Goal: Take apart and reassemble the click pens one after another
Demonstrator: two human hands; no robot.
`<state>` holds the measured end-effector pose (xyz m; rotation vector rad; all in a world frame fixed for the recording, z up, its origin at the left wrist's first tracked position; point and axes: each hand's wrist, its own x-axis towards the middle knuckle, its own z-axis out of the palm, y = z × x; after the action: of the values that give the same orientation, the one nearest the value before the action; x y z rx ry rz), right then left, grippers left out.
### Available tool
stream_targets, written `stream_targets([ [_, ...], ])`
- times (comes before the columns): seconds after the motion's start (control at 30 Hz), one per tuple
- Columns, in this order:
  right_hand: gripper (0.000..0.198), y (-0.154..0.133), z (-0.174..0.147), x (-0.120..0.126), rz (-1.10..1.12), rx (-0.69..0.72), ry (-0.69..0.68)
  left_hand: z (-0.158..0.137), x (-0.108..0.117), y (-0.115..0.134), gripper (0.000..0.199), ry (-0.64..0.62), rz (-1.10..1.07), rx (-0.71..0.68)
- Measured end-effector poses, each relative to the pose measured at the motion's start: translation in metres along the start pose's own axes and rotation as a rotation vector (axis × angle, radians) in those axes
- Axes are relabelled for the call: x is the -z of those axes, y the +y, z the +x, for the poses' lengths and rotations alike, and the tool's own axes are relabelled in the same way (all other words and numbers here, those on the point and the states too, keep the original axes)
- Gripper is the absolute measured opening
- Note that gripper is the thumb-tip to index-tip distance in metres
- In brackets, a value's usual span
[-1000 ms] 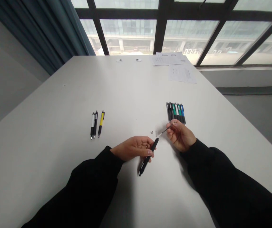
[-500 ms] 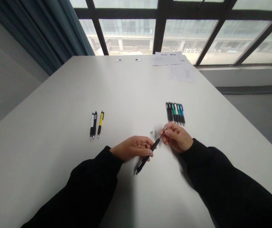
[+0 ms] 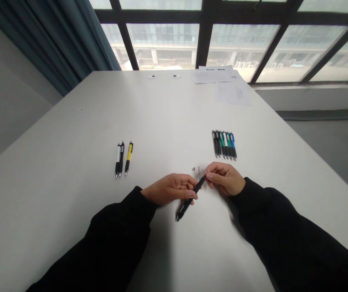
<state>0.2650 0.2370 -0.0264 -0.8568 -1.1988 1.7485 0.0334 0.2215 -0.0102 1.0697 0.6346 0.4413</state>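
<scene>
Pen (image 3: 186, 207) slants over the bench (image 3: 162, 117), clasped by fingers of the left hand (image 3: 174, 190), apparently to steady its far end for the right hand (image 3: 225, 178), whose fingers pinch what seems a refill (image 3: 208, 172)

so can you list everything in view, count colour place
table: one, white, across the view
held pen: one, black, front centre
left pens: three, white-black, black, yellow-black, left
pen row: about six, black, green, white, blue, right
small parts: two, silvery, beyond held pen
papers: several, white, far right corner
ovals: two, white and dark, far edge
curtain: one, blue-grey, far left
window: one, dark frame, beyond table
wall: one, grey, left
floor: one, grey, right
sleeves: two, black, foreground
left hand: one, bare, around held pen
right hand: one, bare, at held pen's upper end
</scene>
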Motion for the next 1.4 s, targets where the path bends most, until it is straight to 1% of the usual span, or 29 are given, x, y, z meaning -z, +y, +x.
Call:
stream_targets([
  [0.27,0.027,-0.001,-0.0002,0.0001,-0.042,0.005,0.014,0.0009,0.0005,-0.0007,0.036,-0.032,0.004,-0.002],
  [0.4,0.027,-0.0016,-0.0003,0.0006,-0.027,0.004,-0.002,0.0007,0.0002,0.0014,0.034,-0.016,0.014,-0.009],
  [0.57,0.025,0.0027,-0.0009,0.0021,-0.087,0.019,0.01,0.0001,-0.0009,0.0002,0.034,-0.005,-0.006,-0.005],
  [0.63,0.027,0.0036,-0.0004,0.0024,-0.062,0.029,-0.002,-0.0002,-0.0013,-0.0002,0.034,0.008,-0.026,-0.016],
  [0.77,0.038,0.0004,0.0006,0.0009,0.008,0.015,-0.029,0.0001,-0.0013,-0.0003,0.034,0.014,-0.05,-0.038],
  [0.87,0.034,-0.0027,0.0006,-0.0011,0.027,0.0,-0.001,0.0005,-0.0009,-0.0008,0.034,0.011,-0.046,-0.031],
  [1.07,0.031,-0.0023,0.0004,-0.0027,-0.055,0.024,0.042,-0.0002,-0.0014,0.0003,0.034,-0.001,-0.02,-0.007],
  [1.27,0.031,0.0015,0.0007,-0.0006,-0.124,0.038,0.021,-0.0014,0.0,-0.0006,0.034,-0.033,0.006,-0.005],
  [1.4,0.031,0.0003,-0.0005,-0.0007,-0.175,0.05,0.001,-0.0019,0.0012,-0.0036,0.034,-0.058,-0.02,-0.026],
])
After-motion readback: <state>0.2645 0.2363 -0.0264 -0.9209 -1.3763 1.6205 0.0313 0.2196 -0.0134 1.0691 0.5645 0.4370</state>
